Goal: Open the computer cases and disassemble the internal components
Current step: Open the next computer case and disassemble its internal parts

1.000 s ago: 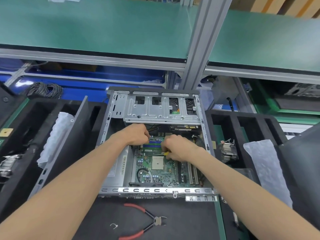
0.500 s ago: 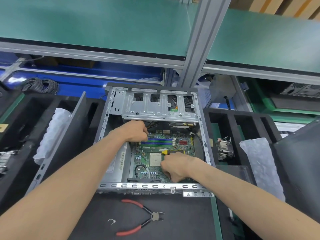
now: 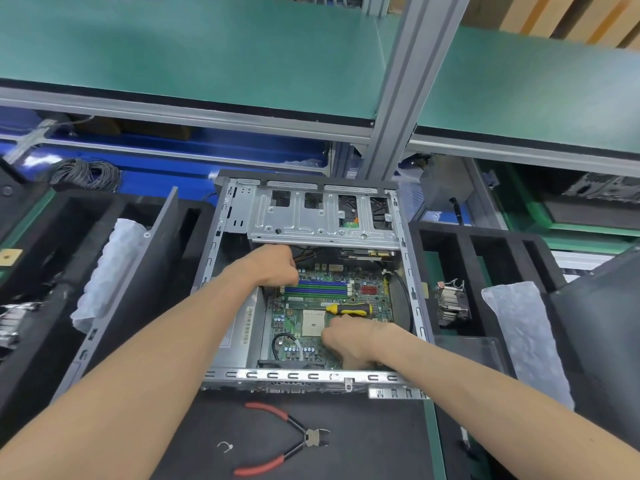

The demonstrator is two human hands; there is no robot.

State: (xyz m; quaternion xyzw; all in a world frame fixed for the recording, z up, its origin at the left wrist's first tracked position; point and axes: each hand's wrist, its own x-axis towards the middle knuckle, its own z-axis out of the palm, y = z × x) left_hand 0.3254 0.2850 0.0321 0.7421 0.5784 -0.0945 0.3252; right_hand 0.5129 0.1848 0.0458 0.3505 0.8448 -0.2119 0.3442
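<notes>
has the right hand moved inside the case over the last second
Yes. The right hand has come toward the case's near rail, from beside the blue memory slots to below the CPU socket.

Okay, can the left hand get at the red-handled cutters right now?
Probably yes: the red-handled cutters lie uncovered on the mat in front of the computer case, but the left hand must first come out of the case.

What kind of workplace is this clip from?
Probably an electronics teardown or refurbishing line. An open computer case with its motherboard bare lies on a dark bench mat, foam trays stand either side, and red-handled cutters lie in front.
</notes>
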